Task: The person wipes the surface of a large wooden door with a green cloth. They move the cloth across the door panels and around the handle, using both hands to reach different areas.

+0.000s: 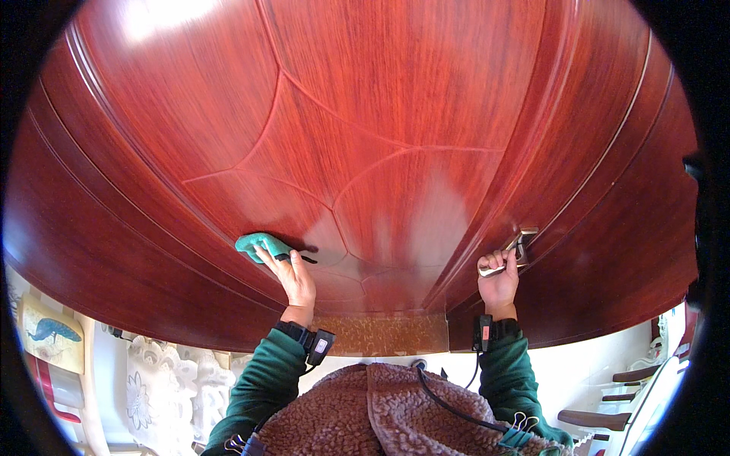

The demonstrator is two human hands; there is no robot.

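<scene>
A glossy red-brown wood-grain door point(399, 102) with curved grooves fills most of the view before me. At the lower left of its panel, my left hand point(295, 280) holds a folded teal cloth point(259, 244) with a black strip at its edge. The cloth lies against the door beside the raised moulding. My right hand point(499, 280) is wrapped around a metal lever door handle point(523, 246) at the door's right side. Part of the lever is hidden by the fingers.
Below the door is a speckled brown threshold strip point(393, 335). White lace fabric point(162, 387) and a cushion with a peacock picture point(52, 339) are at the lower left. Furniture with dark wooden legs point(596, 420) stands at the lower right on a pale floor point(562, 370).
</scene>
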